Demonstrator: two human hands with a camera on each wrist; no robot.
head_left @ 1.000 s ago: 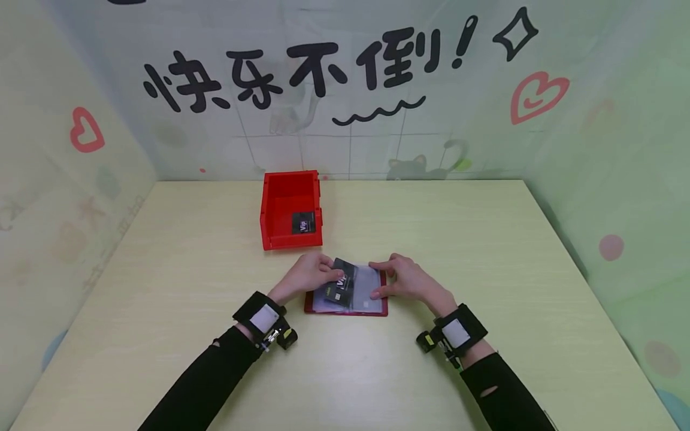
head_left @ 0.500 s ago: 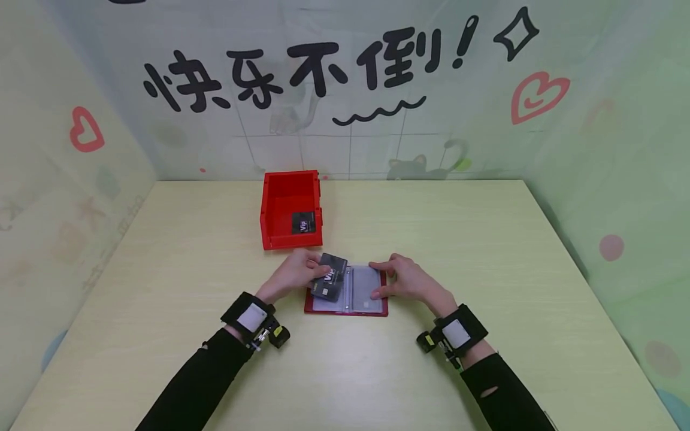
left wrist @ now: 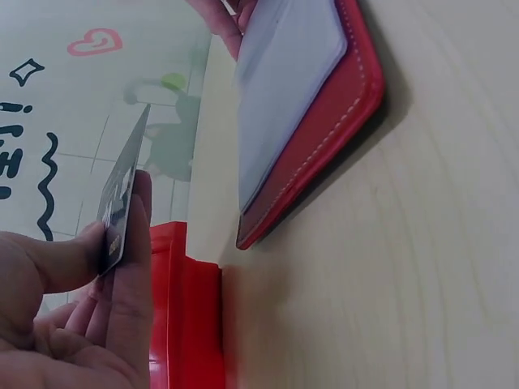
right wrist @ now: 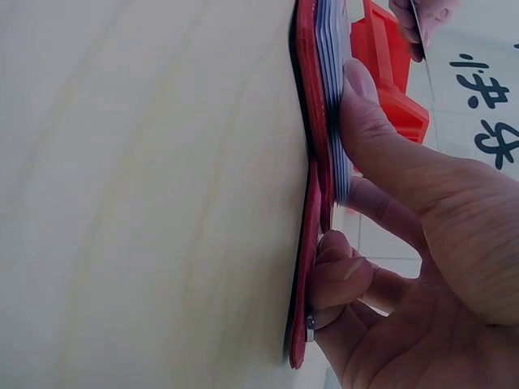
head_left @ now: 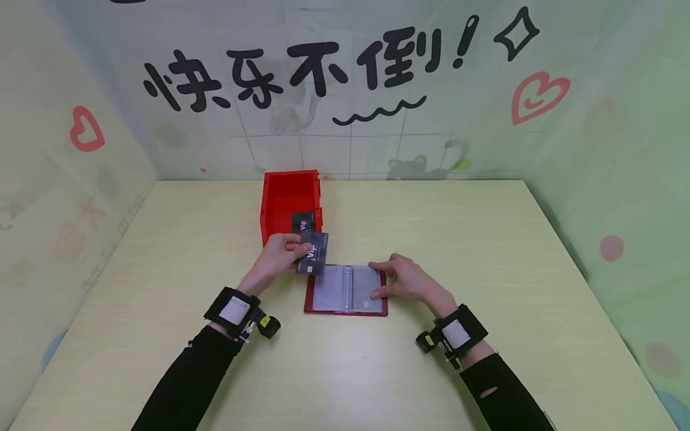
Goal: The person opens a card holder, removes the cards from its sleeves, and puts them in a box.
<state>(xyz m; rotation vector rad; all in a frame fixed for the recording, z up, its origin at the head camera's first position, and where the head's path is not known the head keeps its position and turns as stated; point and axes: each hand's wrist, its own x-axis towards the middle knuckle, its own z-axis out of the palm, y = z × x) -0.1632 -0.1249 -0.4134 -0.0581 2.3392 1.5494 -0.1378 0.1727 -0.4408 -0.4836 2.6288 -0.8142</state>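
The left hand (head_left: 276,256) pinched a card (head_left: 318,256), its thumb on the card's dark face and the fingers underneath; the left wrist view showed both raised off the table (head_left: 345,371). The card, marked "Vip", stuck out on the right of that hand, across the near right corner of the box (head_left: 280,206) as seen from the head; whether it touched the rim could not be told. The red box stood just beyond the left hand, and inside, at the end nearest that hand, lay the other card (head_left: 303,221), also dark and marked "Vip". The right hand (head_left: 414,282) held the right side of the album (head_left: 330,292), with its thumb resting on the clear page, its index finger at the page's far corner and other fingers curled in by the cover's edge. The album lay spread on the table, to the left of the right hand and nearer than the left hand and to its right, its red cover showing round the clear pages. Behind each hand came a black band (head_left: 218,308), then a black sleeve (head_left: 183,383). Well beyond both hands rose a wall (head_left: 372,158) bearing black writing.
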